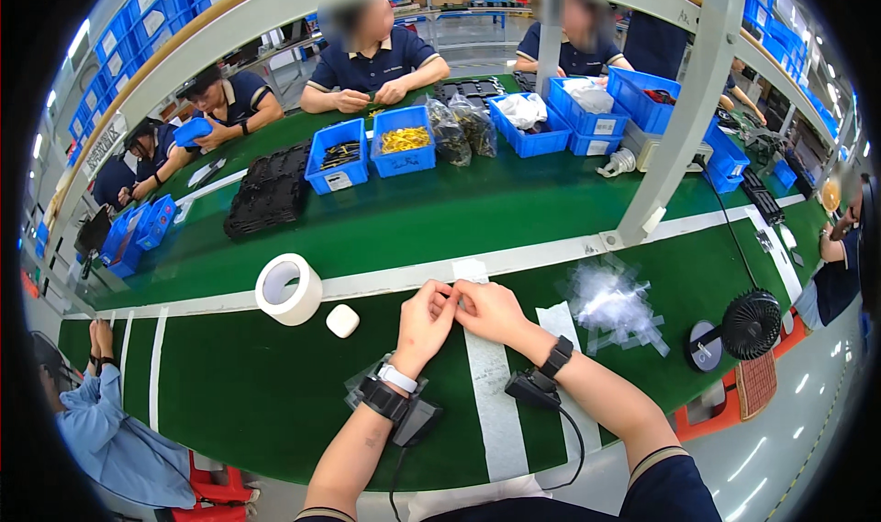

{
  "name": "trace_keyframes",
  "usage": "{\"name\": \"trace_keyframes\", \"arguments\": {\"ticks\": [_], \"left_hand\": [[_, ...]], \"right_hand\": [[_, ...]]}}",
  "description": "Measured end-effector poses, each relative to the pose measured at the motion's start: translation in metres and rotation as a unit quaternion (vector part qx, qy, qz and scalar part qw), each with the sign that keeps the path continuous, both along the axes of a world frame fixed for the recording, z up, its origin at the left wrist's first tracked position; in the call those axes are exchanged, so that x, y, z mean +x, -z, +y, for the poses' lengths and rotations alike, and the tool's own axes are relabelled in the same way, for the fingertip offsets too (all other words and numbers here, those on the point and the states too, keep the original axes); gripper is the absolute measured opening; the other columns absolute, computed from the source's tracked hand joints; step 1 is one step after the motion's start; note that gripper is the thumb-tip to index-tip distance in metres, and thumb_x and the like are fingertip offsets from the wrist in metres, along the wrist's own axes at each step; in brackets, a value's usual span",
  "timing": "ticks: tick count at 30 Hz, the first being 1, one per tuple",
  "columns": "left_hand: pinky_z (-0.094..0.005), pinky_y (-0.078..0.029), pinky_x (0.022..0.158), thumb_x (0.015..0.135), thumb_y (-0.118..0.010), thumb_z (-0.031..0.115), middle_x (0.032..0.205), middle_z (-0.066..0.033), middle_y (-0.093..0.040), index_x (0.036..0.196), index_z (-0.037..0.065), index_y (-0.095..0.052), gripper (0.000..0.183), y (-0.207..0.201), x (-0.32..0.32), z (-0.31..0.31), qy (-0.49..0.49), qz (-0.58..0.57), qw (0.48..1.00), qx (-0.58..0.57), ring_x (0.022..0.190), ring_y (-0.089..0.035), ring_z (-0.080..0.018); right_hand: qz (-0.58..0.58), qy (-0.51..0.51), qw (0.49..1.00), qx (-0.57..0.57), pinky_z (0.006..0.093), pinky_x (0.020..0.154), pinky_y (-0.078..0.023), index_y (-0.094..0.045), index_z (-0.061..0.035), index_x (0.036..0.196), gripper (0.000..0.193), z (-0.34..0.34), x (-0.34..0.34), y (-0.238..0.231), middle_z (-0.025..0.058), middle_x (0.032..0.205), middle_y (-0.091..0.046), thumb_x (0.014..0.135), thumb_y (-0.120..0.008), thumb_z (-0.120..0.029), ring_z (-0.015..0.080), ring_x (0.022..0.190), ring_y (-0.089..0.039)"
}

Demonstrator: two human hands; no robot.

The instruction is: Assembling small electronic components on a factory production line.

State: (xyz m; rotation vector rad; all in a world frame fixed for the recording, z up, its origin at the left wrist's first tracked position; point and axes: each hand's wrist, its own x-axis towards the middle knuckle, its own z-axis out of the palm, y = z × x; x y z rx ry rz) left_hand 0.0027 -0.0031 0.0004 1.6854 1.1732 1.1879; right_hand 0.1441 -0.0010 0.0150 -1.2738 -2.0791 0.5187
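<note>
My left hand [427,322] and my right hand [488,311] meet above the green table [367,384], over a pale tape strip [491,403] stuck to its top. The fingers of both are closed in a pinch, tips together. Whatever lies between them is too small or hidden to make out. To the left of my left hand sits a small white rounded case [342,321], and beyond it a wide roll of white tape [310,294] rests on its side. A loose heap of clear plastic pieces [624,309] lies to the right of my right hand.
A metal post [679,118] rises from the table's middle rail. Across it stand blue bins [404,161], black trays [266,191] and bagged parts [463,132], with several people beyond. A black fan [752,325] is at right. Cables hang from devices strapped at my wrists.
</note>
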Motion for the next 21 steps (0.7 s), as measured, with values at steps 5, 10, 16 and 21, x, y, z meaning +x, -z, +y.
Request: {"name": "trace_keyframes", "arguments": {"ticks": [5, 10, 16, 21], "left_hand": [[-0.0156, -0.034, 0.046, 0.083, -0.057, 0.007, 0.060, 0.0034, -0.052, 0.084, 0.001, -0.054, 0.007, -0.0009, 0.0014, -0.0008, -0.008, 0.003, 1.000, -0.005, 0.052, -0.043, 0.0005], [-0.0157, -0.034, 0.045, 0.082, -0.057, 0.005, 0.058, 0.0038, -0.051, 0.084, 0.001, -0.053, 0.006, -0.0031, 0.0017, -0.0046, -0.011, 0.008, 1.000, -0.020, 0.051, -0.042, 0.0007], [-0.0158, -0.035, 0.045, 0.082, -0.057, 0.006, 0.059, 0.0024, -0.053, 0.085, 0.000, -0.054, 0.007, -0.0082, 0.0032, -0.0047, -0.009, 0.002, 1.000, -0.023, 0.051, -0.044, 0.0001], [-0.0178, -0.036, 0.044, 0.081, -0.058, 0.007, 0.056, 0.0010, -0.051, 0.084, 0.001, -0.054, 0.008, -0.0067, 0.0011, -0.0052, -0.010, -0.007, 0.999, -0.029, 0.049, -0.044, -0.0014]], "right_hand": [[-0.005, 0.001, 1.000, -0.015, 0.0370, 0.048, -0.044, -0.053, -0.0076, 0.080, 0.014, -0.0017, 0.0004, -0.0034, 0.0065, 0.055, -0.054, 0.072, -0.056, -0.018, 0.0260, 0.054, -0.057], [-0.005, 0.002, 1.000, -0.027, 0.0367, 0.048, -0.044, -0.053, -0.0075, 0.080, 0.014, -0.0023, 0.0012, -0.0022, 0.0065, 0.055, -0.054, 0.072, -0.056, -0.019, 0.0260, 0.053, -0.057], [-0.001, 0.001, 1.000, -0.027, 0.0364, 0.047, -0.044, -0.053, -0.0072, 0.080, 0.014, -0.0020, 0.0015, -0.0031, 0.0065, 0.054, -0.054, 0.073, -0.056, -0.019, 0.0259, 0.051, -0.057], [0.001, -0.009, 0.999, -0.031, 0.0365, 0.048, -0.044, -0.053, -0.0074, 0.081, 0.015, -0.0021, 0.0006, -0.0020, 0.0072, 0.055, -0.055, 0.073, -0.056, -0.019, 0.0262, 0.052, -0.057]]}}
